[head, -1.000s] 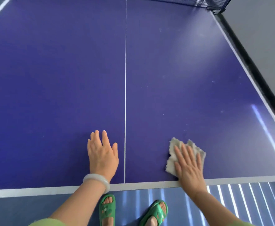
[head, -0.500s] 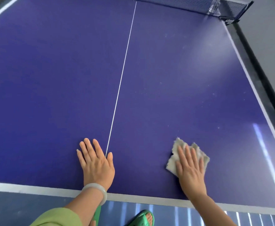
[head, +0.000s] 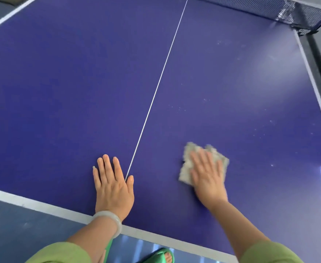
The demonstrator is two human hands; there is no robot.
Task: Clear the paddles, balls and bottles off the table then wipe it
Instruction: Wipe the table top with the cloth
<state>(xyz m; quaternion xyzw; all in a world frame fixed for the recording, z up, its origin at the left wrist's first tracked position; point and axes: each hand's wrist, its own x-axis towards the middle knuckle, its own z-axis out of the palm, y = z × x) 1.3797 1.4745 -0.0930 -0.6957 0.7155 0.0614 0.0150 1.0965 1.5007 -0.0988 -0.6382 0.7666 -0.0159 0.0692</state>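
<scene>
While our left hand (head: 112, 185) braces flat, fingers straight, at lower centre, our blurred right hand (head: 207, 175), fingers seemingly spread, presses the pale crumpled rag (head: 187, 164) to the blue table-tennis table (head: 60, 92), lower right.

Cloth (head: 186, 166): pale, crumpled, flat beneath right hand (head: 208, 177). Surface (head: 60, 92): blue table-tennis top, white centre line just beside left hand (head: 113, 186), pale specks beyond right hand.
</scene>
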